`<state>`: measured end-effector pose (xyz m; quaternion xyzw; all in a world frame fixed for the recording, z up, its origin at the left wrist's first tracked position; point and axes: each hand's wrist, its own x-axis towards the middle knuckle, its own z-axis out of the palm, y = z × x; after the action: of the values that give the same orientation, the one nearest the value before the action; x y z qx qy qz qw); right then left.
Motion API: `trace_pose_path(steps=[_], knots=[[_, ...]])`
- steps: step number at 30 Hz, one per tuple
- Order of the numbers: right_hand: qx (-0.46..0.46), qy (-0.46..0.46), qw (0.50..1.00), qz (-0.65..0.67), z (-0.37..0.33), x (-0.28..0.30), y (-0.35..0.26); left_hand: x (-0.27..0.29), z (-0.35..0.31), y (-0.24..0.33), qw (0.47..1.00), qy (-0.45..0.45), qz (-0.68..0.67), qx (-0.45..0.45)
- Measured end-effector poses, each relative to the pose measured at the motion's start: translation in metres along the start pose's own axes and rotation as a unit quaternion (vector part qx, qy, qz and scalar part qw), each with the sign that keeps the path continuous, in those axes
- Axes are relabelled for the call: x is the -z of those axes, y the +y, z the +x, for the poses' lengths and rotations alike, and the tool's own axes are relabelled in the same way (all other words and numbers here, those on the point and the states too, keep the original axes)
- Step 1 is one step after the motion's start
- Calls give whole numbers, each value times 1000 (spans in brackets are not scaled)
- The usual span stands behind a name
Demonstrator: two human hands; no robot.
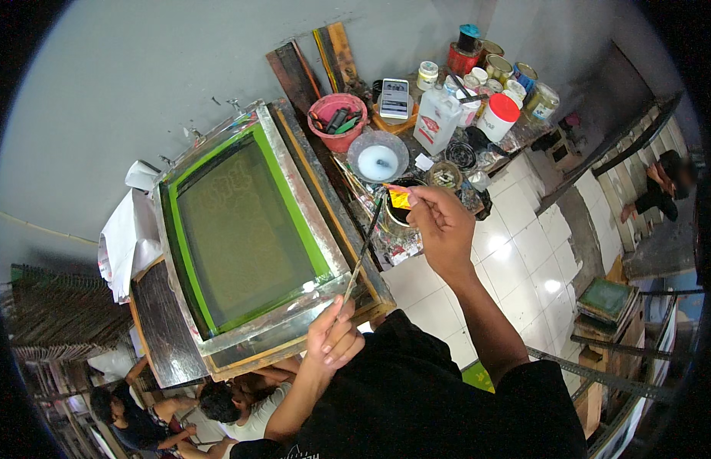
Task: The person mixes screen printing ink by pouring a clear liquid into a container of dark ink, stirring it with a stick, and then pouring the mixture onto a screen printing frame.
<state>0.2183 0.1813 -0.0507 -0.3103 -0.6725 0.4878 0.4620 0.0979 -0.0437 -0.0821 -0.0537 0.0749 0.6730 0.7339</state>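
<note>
My left hand (336,336) is closed round the lower part of a thin stick (363,252) whose upper half is dark. The stick slants up and right, beside the screen-printing frame's near corner. My right hand (446,229) pinches a small yellow piece (400,199) with a pink edge, over the cluttered worktop. I cannot tell whether it is a sachet or a scrap. Just behind it is a dark round container (394,214), partly hidden by the hand. On my left lies the screen-printing frame (302,298), with green borders round an olive mesh.
A pink bucket (336,141) of tools, a bowl of whitish liquid (378,157), a phone (394,99), a white jug (438,118) and several paint tins (543,99) crowd the worktop. Two people (233,405) are at lower left; another person (665,183) is at far right.
</note>
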Motion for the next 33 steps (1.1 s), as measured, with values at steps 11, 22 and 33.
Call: trace_pose_path(steps=[11,22,33], knots=[[254,-50,944,-207,-36,-16,-10,-4,9,0,999,-25,-27,23],[226,-70,942,-236,-1,0,-12,-38,8,-11,858,187,472,-81],[53,-83,994,-44,-30,-7,-12,-48,10,-8,663,271,680,-157]])
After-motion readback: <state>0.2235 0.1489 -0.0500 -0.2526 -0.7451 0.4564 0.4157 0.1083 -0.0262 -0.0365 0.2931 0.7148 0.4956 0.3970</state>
